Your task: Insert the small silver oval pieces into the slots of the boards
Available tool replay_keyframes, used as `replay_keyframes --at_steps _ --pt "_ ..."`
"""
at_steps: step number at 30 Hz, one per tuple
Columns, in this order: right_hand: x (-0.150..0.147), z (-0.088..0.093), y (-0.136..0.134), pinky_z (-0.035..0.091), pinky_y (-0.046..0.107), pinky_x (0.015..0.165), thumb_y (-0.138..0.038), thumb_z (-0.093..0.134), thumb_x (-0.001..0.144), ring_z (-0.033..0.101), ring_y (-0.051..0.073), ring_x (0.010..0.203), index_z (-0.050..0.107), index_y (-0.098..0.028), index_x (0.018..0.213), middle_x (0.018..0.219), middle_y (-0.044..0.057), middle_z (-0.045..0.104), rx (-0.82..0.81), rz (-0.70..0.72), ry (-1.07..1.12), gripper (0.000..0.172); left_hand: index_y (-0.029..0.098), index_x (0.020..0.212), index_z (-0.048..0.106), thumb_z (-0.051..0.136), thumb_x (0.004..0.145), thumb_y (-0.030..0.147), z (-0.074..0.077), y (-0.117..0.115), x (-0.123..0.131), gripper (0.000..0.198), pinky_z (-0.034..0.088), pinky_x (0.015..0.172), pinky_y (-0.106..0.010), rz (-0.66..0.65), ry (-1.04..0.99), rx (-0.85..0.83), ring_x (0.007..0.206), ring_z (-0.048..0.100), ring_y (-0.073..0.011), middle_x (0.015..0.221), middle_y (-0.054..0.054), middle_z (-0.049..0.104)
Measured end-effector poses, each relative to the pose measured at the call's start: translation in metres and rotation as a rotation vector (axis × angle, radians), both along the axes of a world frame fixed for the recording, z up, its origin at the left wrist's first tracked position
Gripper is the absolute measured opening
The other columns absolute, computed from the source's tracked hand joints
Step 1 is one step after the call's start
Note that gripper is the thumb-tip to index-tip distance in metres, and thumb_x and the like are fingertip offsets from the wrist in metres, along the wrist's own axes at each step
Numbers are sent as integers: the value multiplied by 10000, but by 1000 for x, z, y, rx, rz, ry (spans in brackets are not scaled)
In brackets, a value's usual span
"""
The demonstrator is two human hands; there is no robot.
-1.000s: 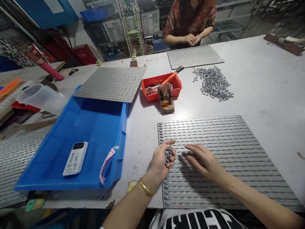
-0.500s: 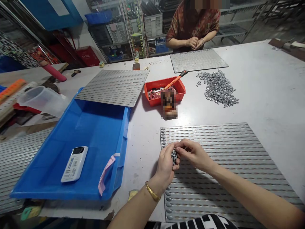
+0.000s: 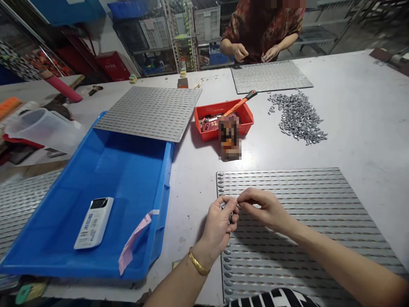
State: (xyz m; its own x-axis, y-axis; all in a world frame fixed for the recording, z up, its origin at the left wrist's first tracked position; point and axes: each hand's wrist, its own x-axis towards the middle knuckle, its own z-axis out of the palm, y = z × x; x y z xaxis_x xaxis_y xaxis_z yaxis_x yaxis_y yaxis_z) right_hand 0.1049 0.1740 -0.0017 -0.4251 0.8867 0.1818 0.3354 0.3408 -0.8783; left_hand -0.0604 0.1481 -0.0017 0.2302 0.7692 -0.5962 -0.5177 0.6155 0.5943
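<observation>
My left hand (image 3: 220, 221), with a gold bangle at its wrist, is curled around several small grey metal pieces (image 3: 230, 216). Its thumb and forefinger meet the fingertips of my right hand (image 3: 263, 209), which are pinched together; whatever they hold is too small to make out. Both hands are above the left part of a large grey ridged board (image 3: 306, 213). Oval metal pieces (image 3: 227, 275) line that board's left edge. Farther back on the table lies a loose pile of the same grey pieces (image 3: 300, 116).
A blue bin (image 3: 124, 170) at the left holds a white device (image 3: 94, 224), with a ridged board (image 3: 148, 111) across its far end. A red tray (image 3: 207, 135) contains an orange-handled tool (image 3: 238, 106). Opposite, a person's hands (image 3: 255, 53) are over another board (image 3: 271, 77).
My left hand has closed more over the pieces, its thumb now near the right fingertips. The other person's hands have moved apart. The view has shifted slightly.
</observation>
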Motion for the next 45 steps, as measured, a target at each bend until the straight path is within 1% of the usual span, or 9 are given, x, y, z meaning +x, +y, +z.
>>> replay_keyframes --at_steps 5,10,17,26,32,35,38,41,45 --pt "3 -24 41 503 285 706 -179 513 901 621 163 799 648 -197 935 877 52 660 219 -74 -178 140 149 960 575 600 798 269 -2 7 -9 203 197 358 -138 100 -26 -73 523 438 -47 763 -11 532" --pt "-9 -53 80 482 270 695 -129 477 898 608 170 800 657 -167 914 891 74 649 380 -55 -374 185 149 989 577 637 746 186 -1 10 -16 253 186 353 -137 118 -35 -71 528 442 -47 788 -20 559" --pt "-15 -67 89 460 263 712 -116 483 875 582 176 825 669 -177 920 910 78 642 433 -7 -466 202 144 970 585 674 758 233 3 8 -16 248 173 350 -135 70 -63 -93 521 436 -43 777 -27 569" --pt "-12 -63 91 460 272 703 -123 491 871 576 182 825 685 -184 899 924 86 634 429 51 -496 206 123 958 606 585 770 172 -1 8 -18 196 168 346 -139 77 -130 -125 510 429 -40 756 -25 546" --pt "-11 -61 97 481 282 708 -140 482 898 594 174 803 692 -191 892 903 77 636 382 69 -430 216 142 991 583 665 773 221 2 8 -17 246 170 345 -125 51 -82 -105 540 468 -40 839 -49 600" --pt "-11 -50 91 499 281 722 -168 481 916 607 169 827 674 -192 981 949 82 640 362 67 -382 205 149 964 565 682 777 243 1 8 -18 240 180 347 -121 56 -66 -87 545 475 -42 837 -50 608" --pt "-13 -30 72 507 260 694 -232 507 924 614 155 828 637 -192 1057 992 81 643 222 92 -228 191 149 953 557 686 780 244 -2 10 -20 235 182 347 -119 83 -70 -63 541 459 -37 814 -34 587" --pt "-16 -15 49 490 240 646 -253 543 906 605 136 763 644 -195 970 886 42 660 -29 179 -57 133 147 932 555 686 785 243 -5 11 -21 220 189 348 -117 116 -64 -39 544 442 -33 781 -12 552" --pt "-21 -10 31 458 226 616 -218 557 885 594 119 709 666 -192 902 809 18 666 -134 166 -4 113 146 916 549 676 792 236 -5 12 -21 199 192 348 -115 123 -51 -30 554 440 -37 769 -6 533"
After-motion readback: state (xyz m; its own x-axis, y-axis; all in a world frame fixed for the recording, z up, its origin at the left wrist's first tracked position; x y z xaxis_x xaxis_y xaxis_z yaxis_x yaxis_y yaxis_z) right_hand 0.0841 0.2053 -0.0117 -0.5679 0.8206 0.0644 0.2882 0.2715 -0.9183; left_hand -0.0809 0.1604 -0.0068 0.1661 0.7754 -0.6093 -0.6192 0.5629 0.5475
